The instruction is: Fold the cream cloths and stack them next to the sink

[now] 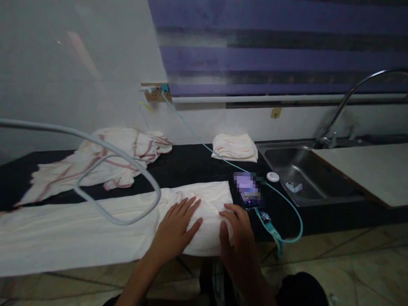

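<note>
Cloth [87,242], white and long, lies before you along the front of the black table [186,163], running from the left edge of the view to a doubled-over end near the middle. Your left grip [178,225] rests palm down on that end, its fingers a little apart and its thumb spread to the right. Your right grip [236,228] is at the end's right border, fingers loosely bent and thumb held away from them, pinching nothing that you can make out.

Just beyond your right grip you have a phone [248,189], its screen lit and partly blurred; a teal cable [204,145] loops around to it from the socket [155,94] on the wall. A white disc [272,177] sits near the phone, beside the sink [302,164]. To your right, a board [374,165] covers part of the sink, below the faucet [342,103]. Toward the wall you see a small folded towel [234,147], and to its left a crumpled striped towel [120,141]. A grey cord [24,124] loops across your view in front of both the white cloth and the striped towel.
</note>
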`<state>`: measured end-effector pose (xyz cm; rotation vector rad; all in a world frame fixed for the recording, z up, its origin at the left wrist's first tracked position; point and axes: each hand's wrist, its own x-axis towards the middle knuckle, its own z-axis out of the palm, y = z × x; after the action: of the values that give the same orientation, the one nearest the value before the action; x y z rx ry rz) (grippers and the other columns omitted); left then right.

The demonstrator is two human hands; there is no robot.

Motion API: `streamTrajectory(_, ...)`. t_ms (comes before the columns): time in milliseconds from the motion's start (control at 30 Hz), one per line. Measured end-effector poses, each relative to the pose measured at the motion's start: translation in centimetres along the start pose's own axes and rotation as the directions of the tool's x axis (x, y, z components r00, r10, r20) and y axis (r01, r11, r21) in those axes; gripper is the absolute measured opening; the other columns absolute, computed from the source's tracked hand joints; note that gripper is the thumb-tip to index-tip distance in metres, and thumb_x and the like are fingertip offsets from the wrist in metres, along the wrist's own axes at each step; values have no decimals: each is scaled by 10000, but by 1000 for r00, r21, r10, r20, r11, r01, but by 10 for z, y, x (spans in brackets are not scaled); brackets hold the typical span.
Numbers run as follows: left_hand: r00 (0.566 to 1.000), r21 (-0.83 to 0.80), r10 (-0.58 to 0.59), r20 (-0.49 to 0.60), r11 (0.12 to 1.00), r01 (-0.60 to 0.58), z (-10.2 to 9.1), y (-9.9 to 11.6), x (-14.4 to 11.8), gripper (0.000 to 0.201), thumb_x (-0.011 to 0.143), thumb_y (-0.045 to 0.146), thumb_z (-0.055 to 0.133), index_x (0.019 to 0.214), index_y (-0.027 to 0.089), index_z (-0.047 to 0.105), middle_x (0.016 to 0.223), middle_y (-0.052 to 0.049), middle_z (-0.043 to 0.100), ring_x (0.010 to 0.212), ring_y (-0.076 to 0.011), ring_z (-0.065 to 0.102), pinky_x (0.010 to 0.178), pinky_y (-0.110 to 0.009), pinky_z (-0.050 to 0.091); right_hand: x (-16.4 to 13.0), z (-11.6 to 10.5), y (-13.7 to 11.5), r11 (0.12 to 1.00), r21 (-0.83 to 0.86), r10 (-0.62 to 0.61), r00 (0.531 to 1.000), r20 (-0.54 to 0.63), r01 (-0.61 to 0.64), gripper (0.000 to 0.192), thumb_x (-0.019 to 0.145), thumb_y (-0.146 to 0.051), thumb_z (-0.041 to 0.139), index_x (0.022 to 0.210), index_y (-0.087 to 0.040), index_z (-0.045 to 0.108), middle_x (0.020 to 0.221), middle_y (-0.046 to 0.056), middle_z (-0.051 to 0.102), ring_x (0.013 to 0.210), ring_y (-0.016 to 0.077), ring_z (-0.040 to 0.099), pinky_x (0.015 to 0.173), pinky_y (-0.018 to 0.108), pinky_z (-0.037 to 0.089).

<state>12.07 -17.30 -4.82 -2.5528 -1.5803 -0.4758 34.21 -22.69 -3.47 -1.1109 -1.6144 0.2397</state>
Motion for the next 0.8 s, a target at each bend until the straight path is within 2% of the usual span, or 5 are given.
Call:
streamTrajectory(133, 998, 8, 57, -24, 998, -56, -10, 11, -3, 726, 1035, 554, 517, 1651, 208, 347, 1714, -149, 336, 1609, -357, 276, 1258, -635, 345, -28, -16, 14, 981, -104, 157, 986, -47, -161, 428, 1092, -375, 448, 1473, -183, 483, 1500, 199, 516, 1424, 318, 499, 1153, 578, 468)
streamTrajectory(300, 977, -69, 205, 63, 977, -201, -7, 76, -19, 1339, 732, 640, 827, 1704, 102, 79, 1750, -222, 158, 1626, -391, 200, 1290, -576, 344, -29, -28, 33, 967, -26, 251, 968, -21, -252, 440, 1116, -437, 370, 1477, -201, 454, 1466, 187, 534, 1373, 293, 551, 1088, 517, 540)
streamTrajectory(467, 984, -13, 129, 121, 992, -128, 12, 99, -14, 793, 892, 169, 626, 1636, 174, 351, 1701, -138, 357, 1564, -317, 384, 1253, -543, 430, -35, -29, 36, 976, -104, 199, 976, 87, -189, 419, 1113, -426, 401, 1476, -227, 461, 1491, 175, 528, 1394, 303, 537, 1148, 553, 488)
streamTrajectory(667, 985, -109, 121, 122, 988, -108, 1, 91, -17, 841, 836, 23, 562, 1607, 331, 425, 1691, -50, 388, 1535, -305, 439, 1225, -615, 447, -42, -19, 28, 978, -94, 189, 981, 39, -185, 409, 1112, -412, 394, 1473, -235, 473, 1496, 169, 532, 1412, 303, 525, 1155, 546, 483)
streamTrajectory(800, 997, -183, 36, 69, 983, -23, 2, 100, -24, 759, 923, 83, 541, 1604, 395, 415, 1669, -38, 424, 1539, -339, 428, 1244, -794, 240, -36, -25, 27, 961, -16, 275, 960, 50, -274, 410, 1107, -444, 390, 1440, -235, 508, 1471, 157, 570, 1386, 288, 552, 1165, 525, 474)
